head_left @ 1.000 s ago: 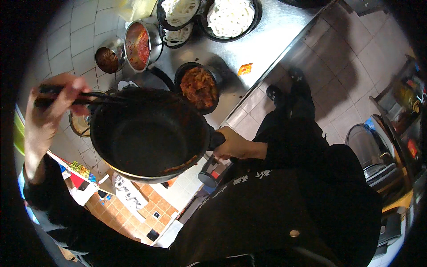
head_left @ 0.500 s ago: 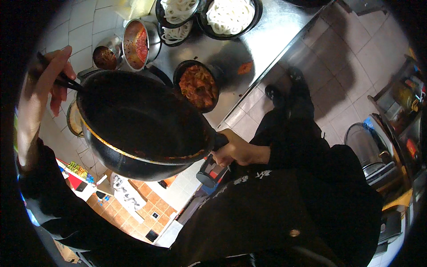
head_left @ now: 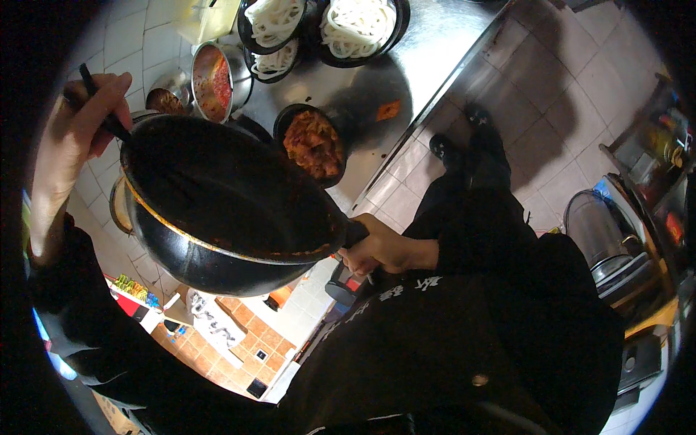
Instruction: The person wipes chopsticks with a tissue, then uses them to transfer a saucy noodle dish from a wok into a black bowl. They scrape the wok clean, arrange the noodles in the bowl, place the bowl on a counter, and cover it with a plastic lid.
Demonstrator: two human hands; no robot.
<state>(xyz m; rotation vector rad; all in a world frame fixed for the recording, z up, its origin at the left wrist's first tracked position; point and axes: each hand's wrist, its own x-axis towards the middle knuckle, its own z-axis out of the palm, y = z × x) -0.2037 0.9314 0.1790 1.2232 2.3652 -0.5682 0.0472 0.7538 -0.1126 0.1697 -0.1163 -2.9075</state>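
Black pot (head_left: 206,254) held at a tilt

From here, the fingers of the left hand (head_left: 81,129) grip dark chopsticks (head_left: 114,126), which reach over the pot's rim just beside them. The right hand (head_left: 380,246) curls its fingers round the handle (head_left: 355,232); beyond them sits reddish food (head_left: 312,143).

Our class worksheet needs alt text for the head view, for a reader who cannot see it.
A person's right hand grips the handle of a tilted black pot, while their left hand holds dark chopsticks at its edge. Beyond the pot, reddish food sits in a black bowl, and white noodles fill bowls on a metal counter.
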